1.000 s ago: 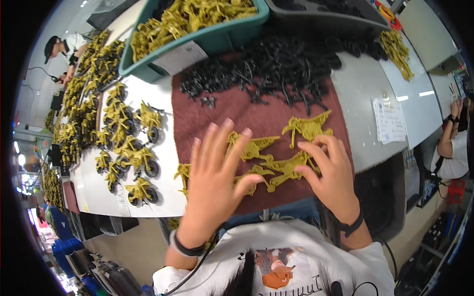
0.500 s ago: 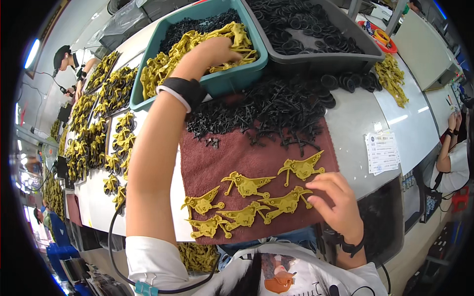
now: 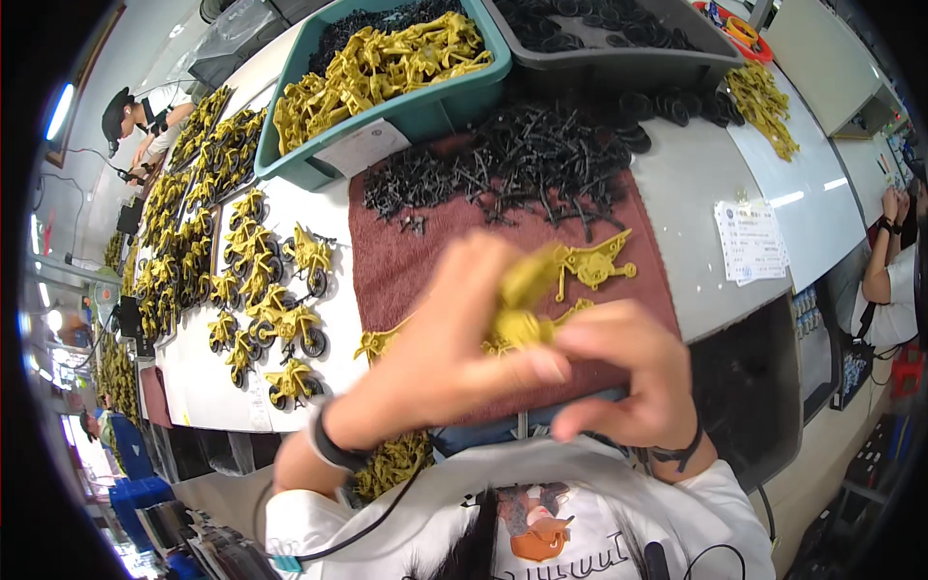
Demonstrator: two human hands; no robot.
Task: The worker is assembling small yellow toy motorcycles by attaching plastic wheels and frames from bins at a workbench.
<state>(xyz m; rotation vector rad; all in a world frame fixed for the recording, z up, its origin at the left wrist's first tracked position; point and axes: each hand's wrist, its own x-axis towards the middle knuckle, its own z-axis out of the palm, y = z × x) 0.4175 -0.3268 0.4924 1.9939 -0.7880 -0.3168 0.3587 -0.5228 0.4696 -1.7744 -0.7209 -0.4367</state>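
Observation:
My left hand (image 3: 459, 324), smeared by motion, is closed on yellow plastic toy-motorcycle body pieces (image 3: 527, 280) over the maroon cloth (image 3: 406, 266). How many it holds I cannot make out. Close by on the right, my right hand (image 3: 633, 367) has bent fingers with its thumb apart; nothing shows in its grasp. Its fingertips are close to the held pieces, and contact is unclear. Beyond the hands, a yellow body piece (image 3: 592, 269) lies flat on the cloth. Other flat yellow pieces are partly hidden under my hands.
Small black parts (image 3: 541, 159) are heaped at the cloth's far side. Behind stand a teal bin (image 3: 435, 101) of yellow pieces and a grey bin (image 3: 628, 60) of black discs. Assembled yellow motorcycles (image 3: 256, 261) fill the left table. Paper slips (image 3: 751, 240) lie right.
My left hand has come out of the teal bin to above the cloth, now with yellow pieces. My right hand has shifted slightly left, towards it.

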